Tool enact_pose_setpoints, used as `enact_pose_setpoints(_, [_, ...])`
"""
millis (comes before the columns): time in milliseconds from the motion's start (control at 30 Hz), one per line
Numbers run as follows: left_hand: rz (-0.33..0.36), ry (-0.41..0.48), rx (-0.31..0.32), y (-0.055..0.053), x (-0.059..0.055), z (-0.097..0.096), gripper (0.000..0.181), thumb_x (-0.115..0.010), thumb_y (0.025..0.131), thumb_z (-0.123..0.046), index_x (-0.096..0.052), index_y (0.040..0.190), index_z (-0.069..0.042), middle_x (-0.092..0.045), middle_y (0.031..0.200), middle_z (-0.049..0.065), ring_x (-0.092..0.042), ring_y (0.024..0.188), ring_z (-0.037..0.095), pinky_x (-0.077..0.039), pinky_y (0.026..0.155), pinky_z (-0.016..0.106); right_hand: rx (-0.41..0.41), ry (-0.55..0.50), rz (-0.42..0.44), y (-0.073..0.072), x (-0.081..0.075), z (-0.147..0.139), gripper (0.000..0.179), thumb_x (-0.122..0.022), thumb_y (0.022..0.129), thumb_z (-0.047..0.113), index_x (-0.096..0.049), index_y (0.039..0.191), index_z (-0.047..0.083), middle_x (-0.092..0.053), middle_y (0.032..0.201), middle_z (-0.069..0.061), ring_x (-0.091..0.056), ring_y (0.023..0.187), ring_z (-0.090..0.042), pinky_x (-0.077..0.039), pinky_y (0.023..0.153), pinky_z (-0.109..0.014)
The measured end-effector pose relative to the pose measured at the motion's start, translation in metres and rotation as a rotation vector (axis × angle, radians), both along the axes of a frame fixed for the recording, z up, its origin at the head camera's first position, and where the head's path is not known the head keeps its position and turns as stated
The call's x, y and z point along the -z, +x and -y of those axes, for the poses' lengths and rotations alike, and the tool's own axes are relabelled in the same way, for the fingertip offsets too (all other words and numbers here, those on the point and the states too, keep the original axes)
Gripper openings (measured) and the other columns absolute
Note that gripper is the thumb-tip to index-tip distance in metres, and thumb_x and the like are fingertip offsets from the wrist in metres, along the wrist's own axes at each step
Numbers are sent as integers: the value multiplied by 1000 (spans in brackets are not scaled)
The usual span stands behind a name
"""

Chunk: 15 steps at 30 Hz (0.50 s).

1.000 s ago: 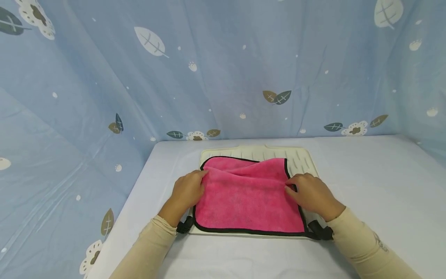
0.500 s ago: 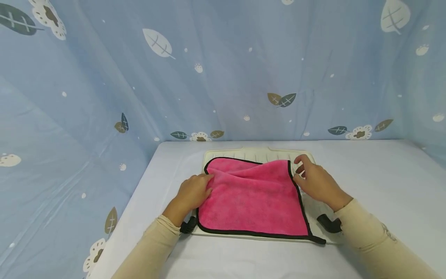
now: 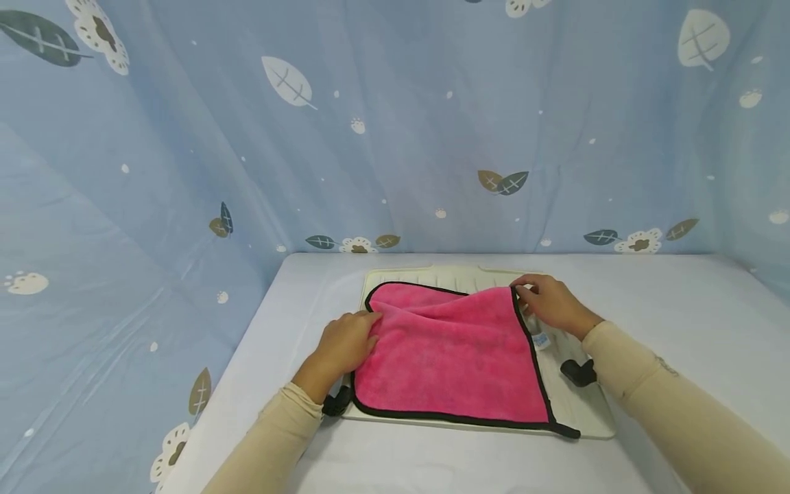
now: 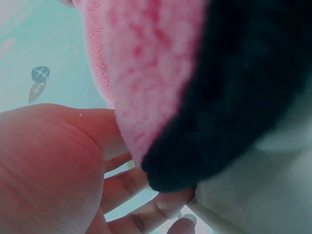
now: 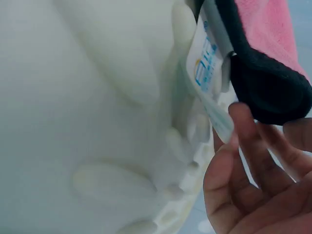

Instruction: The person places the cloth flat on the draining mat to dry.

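Note:
A pink plush cleaning cloth (image 3: pixel 453 370) with black trim lies rumpled over a cream ribbed board (image 3: pixel 586 415). A soft fold runs across its far half. My left hand (image 3: pixel 345 343) pinches the cloth's left edge, thumb on top and fingers beneath; the left wrist view shows the black trim (image 4: pixel 195 141) hanging past those fingers. At the far right corner, my right hand (image 3: pixel 552 302) holds the trim between thumb and fingers. A white printed tag (image 5: pixel 204 63) sticks out from the right edge beside that hand.
Under the board spreads a white-covered table (image 3: pixel 679 343). A blue leaf-print curtain (image 3: pixel 420 137) hangs behind it and down the left side. Black wrist-worn pieces (image 3: pixel 579 372) sit by the sleeves. A black loop (image 3: pixel 564 431) extends from the cloth's near right corner.
My right hand let go of the cloth's right edge, moved farther back and took hold of the far right corner. The left hand keeps its grip. The head view has shifted slightly.

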<state>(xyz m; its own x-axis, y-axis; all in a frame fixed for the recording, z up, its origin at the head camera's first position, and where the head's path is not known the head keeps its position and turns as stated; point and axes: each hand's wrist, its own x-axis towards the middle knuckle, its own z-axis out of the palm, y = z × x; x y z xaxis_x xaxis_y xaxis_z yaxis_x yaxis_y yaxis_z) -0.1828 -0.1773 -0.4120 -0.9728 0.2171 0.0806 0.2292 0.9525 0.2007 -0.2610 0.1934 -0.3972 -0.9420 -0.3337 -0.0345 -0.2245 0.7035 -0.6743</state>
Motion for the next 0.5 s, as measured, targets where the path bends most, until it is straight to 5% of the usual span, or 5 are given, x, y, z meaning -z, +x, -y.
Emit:
enact_pose_setpoints(300, [-10, -1, 5, 1, 0, -4, 42, -73, 90, -18, -66, 131, -11, -69, 125, 12, -67, 106, 34, -54, 83, 53, -7, -239, 209, -7, 5, -2, 42, -35, 109, 19, -52, 138, -7, -65, 115, -19, -66, 83, -11, -55, 74, -32])
enact_pose_setpoints(500, [-25, -24, 3, 1, 0, -4, 41, -73, 90, -19, -67, 130, -11, -70, 123, 12, -67, 103, 34, -53, 81, 53, 17, -271, 265, -7, 2, -1, 51, -41, 107, 30, -51, 136, -11, -63, 116, -17, -65, 84, -9, -55, 78, -32])
